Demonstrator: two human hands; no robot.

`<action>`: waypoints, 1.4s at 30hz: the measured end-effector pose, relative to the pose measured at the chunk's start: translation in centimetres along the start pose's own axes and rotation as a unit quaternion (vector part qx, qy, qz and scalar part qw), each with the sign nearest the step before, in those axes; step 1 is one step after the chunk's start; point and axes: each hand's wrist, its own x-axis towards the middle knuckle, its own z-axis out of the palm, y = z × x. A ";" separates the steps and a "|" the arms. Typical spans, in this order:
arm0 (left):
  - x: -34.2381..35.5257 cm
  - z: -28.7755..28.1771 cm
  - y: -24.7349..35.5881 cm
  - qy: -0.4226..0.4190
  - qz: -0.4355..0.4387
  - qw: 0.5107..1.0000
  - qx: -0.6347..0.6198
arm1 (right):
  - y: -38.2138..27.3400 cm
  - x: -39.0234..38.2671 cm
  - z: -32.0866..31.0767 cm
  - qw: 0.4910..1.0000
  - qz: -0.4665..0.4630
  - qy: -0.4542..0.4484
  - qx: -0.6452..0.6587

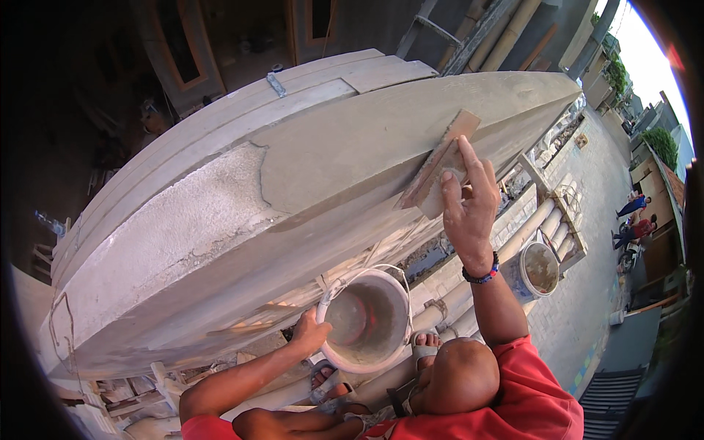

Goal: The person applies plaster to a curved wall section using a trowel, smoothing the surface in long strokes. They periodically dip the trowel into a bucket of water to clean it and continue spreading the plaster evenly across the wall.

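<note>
My right hand (469, 202) is closed on a flat, brownish rectangular float (440, 158), smeared with mortar. I hold its long edge against the corner of a long, curved concrete ledge (352, 139). Smooth grey plaster covers the ledge's right part; its left part (205, 198) is paler and rough, with a ragged line between them. My left hand (312, 334) grips the rim of a pale bucket (367, 352) with a raised wire handle. Some grey, wet-looking stuff coats the inside of the bucket.
A second bucket (539, 269) holding grey mix stands by bamboo poles (455, 297) under me. My sandalled feet (326, 381) rest on the poles. A small bluish metal piece (276, 84) lies on the ledge. People (634, 220) are on the paved street (587, 271) far below right.
</note>
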 end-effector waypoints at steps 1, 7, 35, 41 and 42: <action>0.0 0.1 -0.1 0.008 0.002 1.000 -0.003 | 0.3 -0.9 0.6 0.999 0.004 -0.028 -0.019; -0.4 -0.3 -0.4 0.038 0.018 0.999 0.032 | 1.0 -4.4 -2.0 0.997 -0.008 -0.076 -0.014; 0.4 0.2 -0.1 0.017 0.007 1.000 0.019 | -3.9 -6.0 -0.1 0.979 -0.132 -0.158 -0.001; 1.1 0.2 -1.7 0.011 0.018 1.000 0.007 | -6.9 -3.0 3.2 0.990 -0.093 -0.107 -0.010; 1.0 0.3 -1.3 0.011 0.033 0.999 0.016 | -6.3 -4.4 3.3 0.982 -0.127 -0.137 -0.023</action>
